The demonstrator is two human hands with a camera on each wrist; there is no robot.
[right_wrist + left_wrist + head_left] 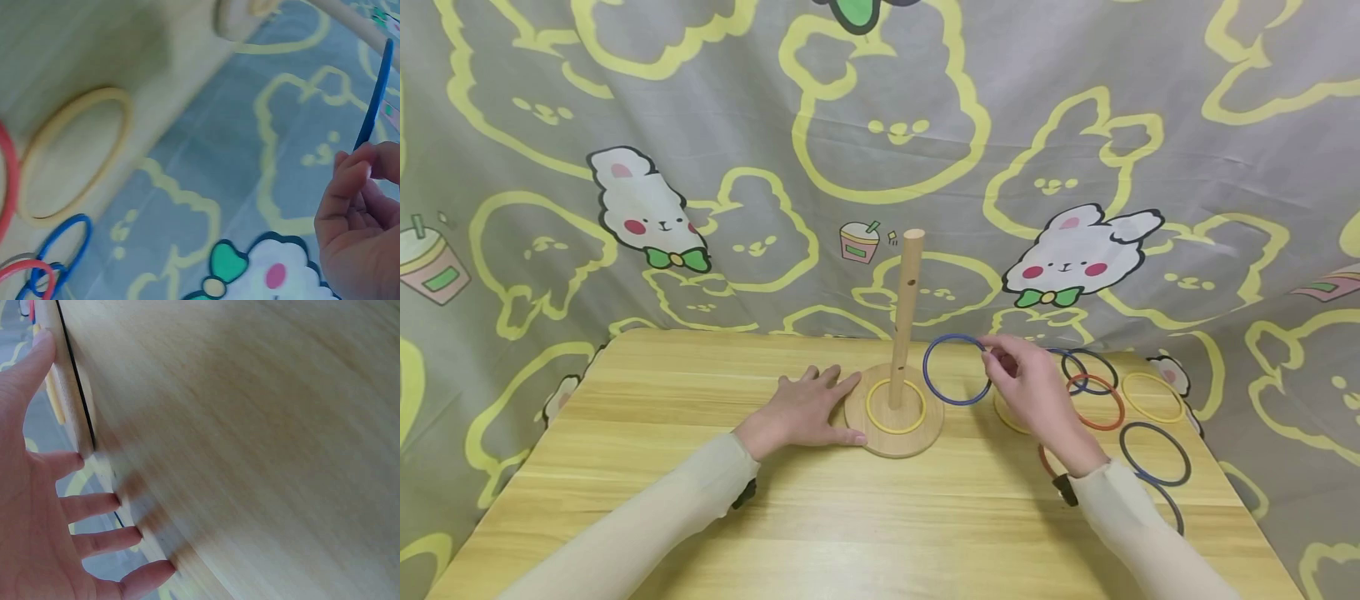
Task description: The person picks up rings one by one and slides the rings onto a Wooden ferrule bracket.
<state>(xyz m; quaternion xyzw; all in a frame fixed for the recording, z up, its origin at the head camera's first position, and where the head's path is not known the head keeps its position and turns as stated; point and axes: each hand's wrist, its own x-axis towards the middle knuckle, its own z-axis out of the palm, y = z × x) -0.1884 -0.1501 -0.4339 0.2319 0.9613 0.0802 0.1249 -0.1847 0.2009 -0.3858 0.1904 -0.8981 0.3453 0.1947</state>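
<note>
A wooden post [907, 308] stands upright on a round wooden base [934, 417], with a yellow ring [896, 432] lying around its foot. My left hand [801, 408] rests at the base's left side, fingers spread and thumb along the near rim; the left wrist view shows the thumb against the base edge [72, 387]. Between thumb and fingertips, my right hand [1030, 387] pinches a blue ring [926, 369] by its right side. That ring is held up just right of the post, and in the right wrist view it appears nearly edge-on.
Several rings lie on the table's right side, some overlapping: a red ring [1123, 410], a yellow ring [1138, 374], a dark ring [1122, 442] and others. Another yellow ring [125, 128] is partly behind my right hand in the head view. A patterned curtain [737, 108] hangs behind the table.
</note>
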